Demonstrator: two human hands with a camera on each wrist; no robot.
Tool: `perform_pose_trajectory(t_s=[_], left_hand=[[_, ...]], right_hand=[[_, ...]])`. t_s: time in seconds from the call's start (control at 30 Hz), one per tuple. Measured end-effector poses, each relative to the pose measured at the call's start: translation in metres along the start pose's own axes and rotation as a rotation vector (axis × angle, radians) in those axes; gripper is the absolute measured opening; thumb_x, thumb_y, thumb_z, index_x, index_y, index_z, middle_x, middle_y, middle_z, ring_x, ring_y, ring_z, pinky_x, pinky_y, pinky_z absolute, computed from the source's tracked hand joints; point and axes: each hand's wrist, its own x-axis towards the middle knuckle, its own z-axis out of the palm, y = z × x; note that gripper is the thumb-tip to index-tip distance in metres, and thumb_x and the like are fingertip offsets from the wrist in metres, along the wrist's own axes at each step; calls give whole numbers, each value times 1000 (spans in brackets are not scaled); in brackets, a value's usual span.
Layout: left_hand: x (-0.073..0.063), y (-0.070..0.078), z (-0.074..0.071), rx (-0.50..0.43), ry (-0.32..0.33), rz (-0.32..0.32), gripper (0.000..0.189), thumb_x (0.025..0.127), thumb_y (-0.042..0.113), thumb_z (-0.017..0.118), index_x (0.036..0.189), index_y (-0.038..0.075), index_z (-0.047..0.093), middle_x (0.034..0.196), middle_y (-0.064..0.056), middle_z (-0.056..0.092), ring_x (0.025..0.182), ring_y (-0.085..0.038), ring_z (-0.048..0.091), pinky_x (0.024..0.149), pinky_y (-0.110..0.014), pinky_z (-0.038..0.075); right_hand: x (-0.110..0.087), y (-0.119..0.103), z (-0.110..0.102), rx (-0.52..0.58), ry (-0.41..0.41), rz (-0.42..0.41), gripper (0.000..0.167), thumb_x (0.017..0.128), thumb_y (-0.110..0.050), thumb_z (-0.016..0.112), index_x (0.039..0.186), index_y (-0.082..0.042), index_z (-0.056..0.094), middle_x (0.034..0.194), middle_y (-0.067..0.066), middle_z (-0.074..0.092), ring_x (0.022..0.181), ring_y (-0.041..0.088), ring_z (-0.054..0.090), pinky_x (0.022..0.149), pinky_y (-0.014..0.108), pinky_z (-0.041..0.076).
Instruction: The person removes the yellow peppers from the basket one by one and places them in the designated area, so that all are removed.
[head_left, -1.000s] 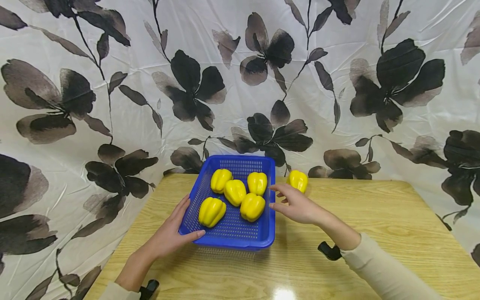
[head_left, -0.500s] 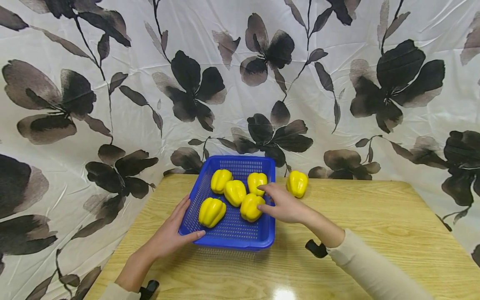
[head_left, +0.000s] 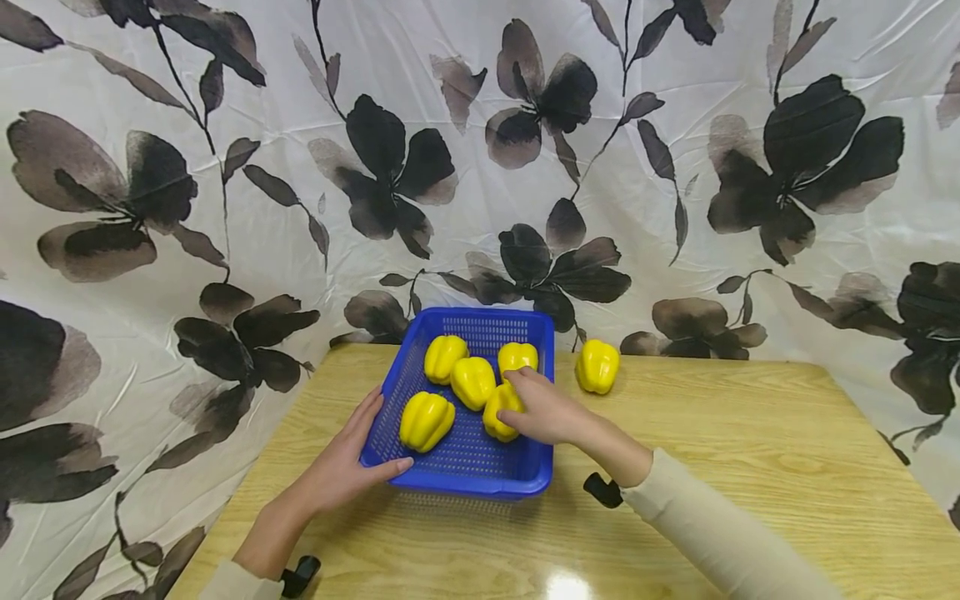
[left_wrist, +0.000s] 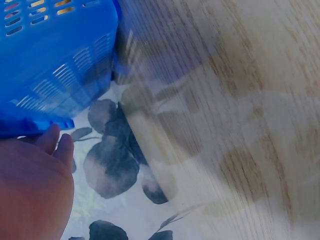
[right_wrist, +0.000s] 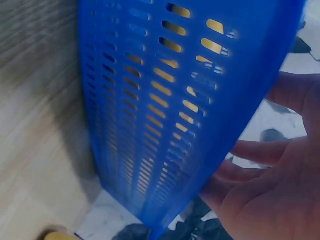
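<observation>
Several yellow bell peppers lie in a blue plastic basket (head_left: 472, 485) on the table. My left hand (head_left: 341, 467) holds the basket's near left corner, thumb over the front rim and fingers along the left side. In the left wrist view, fingers (left_wrist: 62, 145) sit at the basket's edge. My right hand (head_left: 546, 408) reaches over the right rim, with spread fingers and thumb overlapping the near right bell pepper (head_left: 498, 408). The right wrist view shows this hand (right_wrist: 272, 185) beyond the slotted wall, fingertips hidden. Behind it is another bell pepper (head_left: 516, 356).
One more yellow bell pepper (head_left: 597, 367) stands on the wooden table (head_left: 750, 450), right of the basket near the back edge. A floral cloth (head_left: 465, 183) hangs behind the table and along its left side.
My right hand has moved left from beside the basket's right rim to over the near right bell pepper. The left hand has stayed on the basket. The view has shifted slightly.
</observation>
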Motion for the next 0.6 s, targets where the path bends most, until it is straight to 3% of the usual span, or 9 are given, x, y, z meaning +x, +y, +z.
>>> perform_pose_trajectory(t_s=[0.13,0.27,0.4,0.47,0.6], left_hand=[[1,1,0,5,0,0,110,88,54,76,165,11,11,173,-5,3,154,-43,16,115,-70,24],[1,2,-1,5,-1,-4,110,88,53,76,165,11,11,173,-5,3,154,-43,16,115,-71,24],[1,2,-1,0,-2,-1,110,88,54,76,165,11,11,173,-5,3,154,-43,16,115,-71,23],[1,2,-1,1,-3,-1,110,87,54,75,165,11,11,173,-5,3,154,-43,16,115,-71,23],[1,2,-1,1,-4,-3,110,87,53,76,165,10,11,173,-5,3,154,-43,16,115,-71,23]], right_hand=[[6,-4,4,-27,-43,30,71,98,-27,68,151,10,39,150,29,47,140,40,45,115,53,38],[12,-8,9,-57,-59,26,68,95,-26,71,146,11,44,127,24,62,115,32,60,100,48,50],[16,-12,12,-89,-67,35,63,93,-25,73,140,9,48,111,20,63,97,28,58,85,46,51],[16,-13,13,-97,-70,48,63,94,-25,72,141,8,48,116,22,62,101,29,57,87,47,50],[17,-13,15,-76,-81,50,66,96,-22,71,148,9,43,138,28,55,124,36,56,106,50,47]])
